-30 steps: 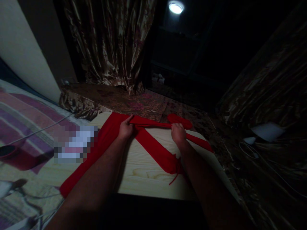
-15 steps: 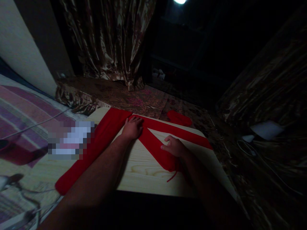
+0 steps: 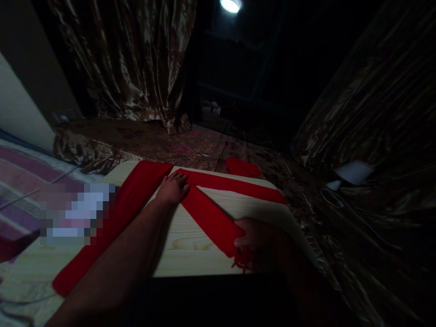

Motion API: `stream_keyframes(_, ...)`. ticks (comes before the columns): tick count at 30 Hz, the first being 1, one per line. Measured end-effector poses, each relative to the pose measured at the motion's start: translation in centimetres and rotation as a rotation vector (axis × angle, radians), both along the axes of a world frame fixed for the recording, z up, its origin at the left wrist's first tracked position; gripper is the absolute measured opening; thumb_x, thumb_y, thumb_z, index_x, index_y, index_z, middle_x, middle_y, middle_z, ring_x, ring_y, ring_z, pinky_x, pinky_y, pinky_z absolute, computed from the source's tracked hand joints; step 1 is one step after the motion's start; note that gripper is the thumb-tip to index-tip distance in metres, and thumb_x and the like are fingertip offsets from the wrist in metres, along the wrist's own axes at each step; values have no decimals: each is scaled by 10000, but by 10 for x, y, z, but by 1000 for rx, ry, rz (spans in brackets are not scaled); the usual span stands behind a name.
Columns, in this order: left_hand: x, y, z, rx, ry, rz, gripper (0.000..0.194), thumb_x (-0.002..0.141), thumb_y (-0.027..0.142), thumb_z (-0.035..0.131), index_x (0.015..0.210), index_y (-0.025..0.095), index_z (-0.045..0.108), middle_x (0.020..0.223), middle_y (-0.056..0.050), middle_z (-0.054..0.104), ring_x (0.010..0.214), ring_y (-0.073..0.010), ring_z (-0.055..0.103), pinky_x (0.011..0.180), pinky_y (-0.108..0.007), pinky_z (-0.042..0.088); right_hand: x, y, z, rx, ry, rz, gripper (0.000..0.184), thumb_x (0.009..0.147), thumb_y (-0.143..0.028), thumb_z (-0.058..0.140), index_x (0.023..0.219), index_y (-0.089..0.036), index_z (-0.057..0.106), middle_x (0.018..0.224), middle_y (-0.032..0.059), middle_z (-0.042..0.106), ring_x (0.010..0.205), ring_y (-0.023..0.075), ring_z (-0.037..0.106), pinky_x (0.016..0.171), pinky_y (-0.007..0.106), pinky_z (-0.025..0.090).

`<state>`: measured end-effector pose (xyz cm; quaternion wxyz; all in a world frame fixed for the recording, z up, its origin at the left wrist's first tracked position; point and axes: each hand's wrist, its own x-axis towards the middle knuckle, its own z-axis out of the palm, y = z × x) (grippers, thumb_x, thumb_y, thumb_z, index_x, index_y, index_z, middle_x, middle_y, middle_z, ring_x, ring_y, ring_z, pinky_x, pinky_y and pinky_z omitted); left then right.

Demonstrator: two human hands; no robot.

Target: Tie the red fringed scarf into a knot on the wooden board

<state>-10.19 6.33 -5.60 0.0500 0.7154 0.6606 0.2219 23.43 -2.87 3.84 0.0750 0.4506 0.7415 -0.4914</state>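
Note:
A red scarf [image 3: 211,218] lies folded at an angle on a pale wooden table [image 3: 180,250], its fringed end toward me. My left hand [image 3: 173,187] is open, resting flat on the scarf's far end near the fold. Closed around the near end, just above the fringe, is my right hand [image 3: 257,236]; most of its fingers are in shadow. One red strip of cloth [image 3: 235,182] runs from the fold to the right along the table's far side. Left of my left arm stretches a wide red length of cloth [image 3: 112,218].
Beyond the table's far edge, a red piece of cloth [image 3: 242,167] sits on a patterned covered ledge [image 3: 143,141]. Curtains [image 3: 136,59] hang behind. A white object with a cable [image 3: 354,172] is at the right. A pixelated patch covers something on the left.
My right hand has moved from above the scarf's near end onto it and closed there. More fringe now shows. My left hand stays on the fold, while the view has shifted.

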Motion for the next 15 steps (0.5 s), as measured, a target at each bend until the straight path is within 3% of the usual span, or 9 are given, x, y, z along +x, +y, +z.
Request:
stream_keyframes(3,-1,1,-1,7,34,-14,540,939,440,453,1411,195,549,1502,-148,473,1436,-349,335,1145,-608,235,16,14,-7,187,-77,3,194,703,-304,718,840,-172,683,734,6,690,619,135,593,544,216,400)
stream_keyframes(6,-3,1,-3,11,68,-27,525,953,445,423,1407,219,561,1507,-149,466,1436,-352,336,1133,-608,251,44,46,-21,659,-181,-272,162,833,-274,592,866,-163,704,846,63,722,746,160,636,656,243,442)
stream_keyframes(8,-3,1,-3,4,88,-34,512,962,450,407,1403,247,569,1511,-144,463,1440,-351,333,1129,-603,258,69,68,-30,888,-425,-401,299,927,-242,439,899,-156,724,907,110,729,819,192,652,728,289,460)
stream_keyframes(9,-4,1,-3,1,93,-36,506,963,452,407,1401,260,573,1512,-143,462,1439,-352,335,1128,-599,262,81,78,-35,937,-536,-428,325,934,-228,423,903,-155,737,955,128,732,874,210,661,782,312,468)
stream_keyframes(12,-4,1,-3,-6,98,-30,498,961,449,414,1398,274,576,1512,-140,462,1434,-357,343,1124,-600,271,116,97,-48,990,-635,-255,307,867,-138,484,991,-147,765,1191,146,698,1179,231,590,1036,336,394)
stream_keyframes(15,-3,2,-2,-12,142,-30,504,966,453,399,1404,272,570,1514,-134,462,1435,-352,344,1120,-594,288,138,104,-60,948,-706,-171,462,818,-100,514,1240,-145,694,1421,156,557,1342,265,472,1141,380,304)
